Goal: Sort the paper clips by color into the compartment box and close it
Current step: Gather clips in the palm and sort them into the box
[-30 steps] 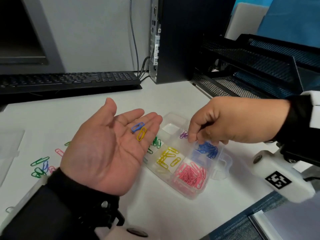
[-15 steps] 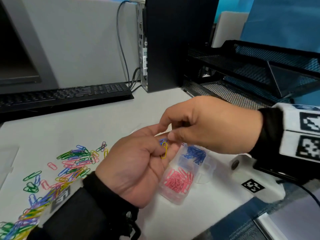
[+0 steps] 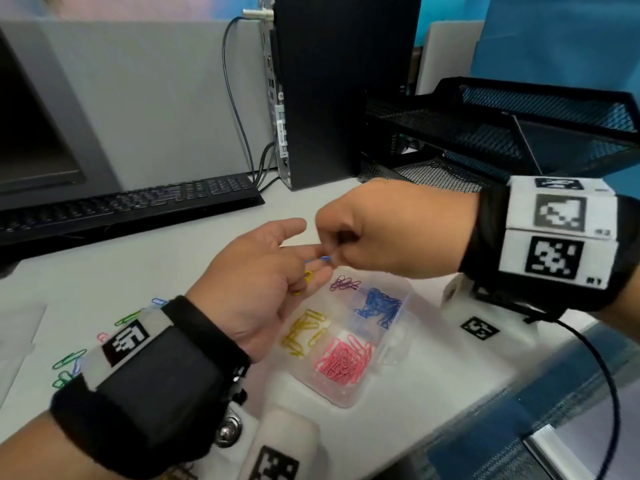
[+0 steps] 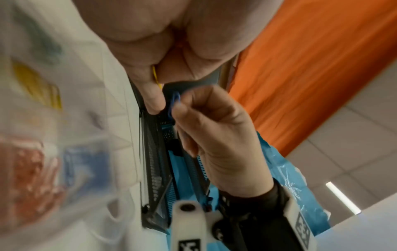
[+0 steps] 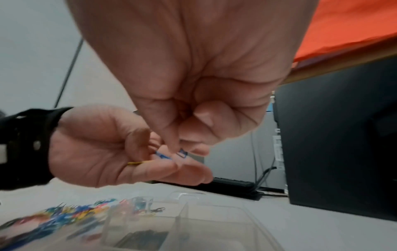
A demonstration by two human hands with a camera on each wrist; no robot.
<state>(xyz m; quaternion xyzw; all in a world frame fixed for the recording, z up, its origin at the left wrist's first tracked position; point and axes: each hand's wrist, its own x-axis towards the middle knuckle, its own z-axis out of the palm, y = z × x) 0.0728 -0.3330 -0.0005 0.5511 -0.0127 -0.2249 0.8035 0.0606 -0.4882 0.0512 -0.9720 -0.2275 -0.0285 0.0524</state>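
Note:
My left hand (image 3: 310, 273) is held above the clear compartment box (image 3: 349, 398), its fingers curled round a yellow paper clip (image 3: 306, 277). My right hand (image 3: 329, 252) meets it from the right and pinches a blue paper clip (image 3: 320, 259) at the left fingertips. The right wrist view shows the blue clip (image 5: 163, 154) under my right fingertips and the yellow clip (image 5: 137, 163) between the left fingers. The open box holds purple (image 3: 344, 284), blue (image 3: 379, 308), yellow (image 3: 304, 332) and pink clips (image 3: 343, 363) in separate compartments.
Loose mixed clips (image 3: 69, 365) lie on the white table left of my left wrist. A keyboard (image 3: 121, 202) and a black computer tower (image 3: 346, 91) stand behind. A black mesh tray (image 3: 502, 133) fills the back right. The table's front edge (image 3: 485, 403) runs just past the box.
My left palm lay flat with both clips; its fingers have since curled. My right hand came over from the box and took the blue clip in a pinch.

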